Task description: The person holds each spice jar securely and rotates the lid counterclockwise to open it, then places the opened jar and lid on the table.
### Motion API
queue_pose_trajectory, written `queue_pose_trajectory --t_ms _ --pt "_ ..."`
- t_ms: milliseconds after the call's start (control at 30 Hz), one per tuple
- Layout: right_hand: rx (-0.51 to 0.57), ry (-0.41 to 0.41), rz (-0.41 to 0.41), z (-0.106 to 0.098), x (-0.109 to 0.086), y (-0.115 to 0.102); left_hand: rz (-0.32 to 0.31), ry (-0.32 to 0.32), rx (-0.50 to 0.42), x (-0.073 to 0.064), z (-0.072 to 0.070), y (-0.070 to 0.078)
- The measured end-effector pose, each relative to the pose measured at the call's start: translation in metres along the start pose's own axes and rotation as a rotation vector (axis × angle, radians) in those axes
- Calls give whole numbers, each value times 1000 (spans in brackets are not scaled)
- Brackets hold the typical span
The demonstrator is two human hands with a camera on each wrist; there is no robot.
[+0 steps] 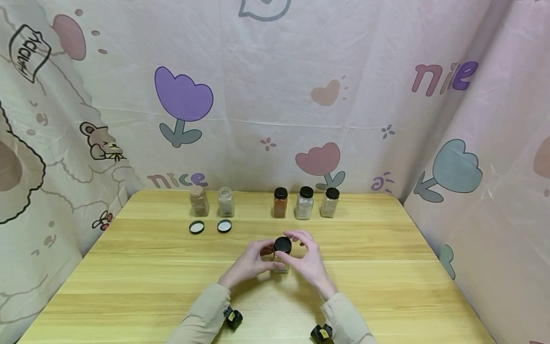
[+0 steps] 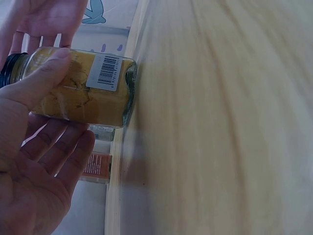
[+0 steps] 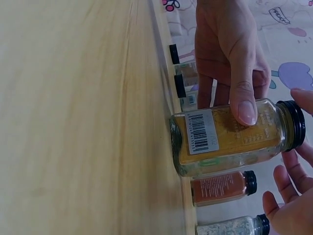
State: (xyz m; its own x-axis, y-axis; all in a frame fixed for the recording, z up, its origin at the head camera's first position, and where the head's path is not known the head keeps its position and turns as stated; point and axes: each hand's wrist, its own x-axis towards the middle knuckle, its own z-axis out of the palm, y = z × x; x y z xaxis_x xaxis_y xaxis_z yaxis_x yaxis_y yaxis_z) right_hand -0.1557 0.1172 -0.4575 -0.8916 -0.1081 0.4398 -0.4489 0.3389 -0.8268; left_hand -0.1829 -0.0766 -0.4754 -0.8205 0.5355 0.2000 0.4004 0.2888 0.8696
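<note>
A glass spice jar of yellow-brown powder point(image 3: 230, 132) stands upright near the middle of the table, its barcode label low on one side. My left hand point(image 1: 250, 263) grips the jar's body, thumb on the near side and fingers behind it. Around the black lid point(image 1: 282, 244) on top are the thumb and fingers of my right hand point(image 1: 310, 262), pinching it from either side. In the left wrist view, the lid point(image 2: 9, 69) is partly cut off by the frame edge.
Behind, toward the right, stand three capped jars: orange-red point(image 1: 280, 205), white-grained point(image 1: 304, 205) and pale point(image 1: 329, 204). Back left are two uncapped jars, pinkish point(image 1: 199, 204) and whitish point(image 1: 226, 204). Their black lids point(image 1: 196, 227) lie upturned before them. A printed curtain point(image 1: 258, 95) surrounds the wooden table point(image 1: 129, 277).
</note>
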Motion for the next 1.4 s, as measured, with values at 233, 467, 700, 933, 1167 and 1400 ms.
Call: queue_pose_trajectory --t_ms 233,467,700,933,1167,1400 --pt "-14 13 -10 0 0 0 10 -1 -1 1 0 0" --pt "-10 -17 -28 -1 -1 1 13 -2 -13 1 0 -1" --pt "-18 -26 -24 0 -1 2 14 1 10 0 0 -2" --pt "-30 3 -28 0 0 3 19 -3 6 1 0 -2" --pt "-42 3 -11 0 1 1 29 -7 1 1 0 -2" --pt "-38 -48 -36 -3 0 -1 27 -5 10 1 -1 -1"
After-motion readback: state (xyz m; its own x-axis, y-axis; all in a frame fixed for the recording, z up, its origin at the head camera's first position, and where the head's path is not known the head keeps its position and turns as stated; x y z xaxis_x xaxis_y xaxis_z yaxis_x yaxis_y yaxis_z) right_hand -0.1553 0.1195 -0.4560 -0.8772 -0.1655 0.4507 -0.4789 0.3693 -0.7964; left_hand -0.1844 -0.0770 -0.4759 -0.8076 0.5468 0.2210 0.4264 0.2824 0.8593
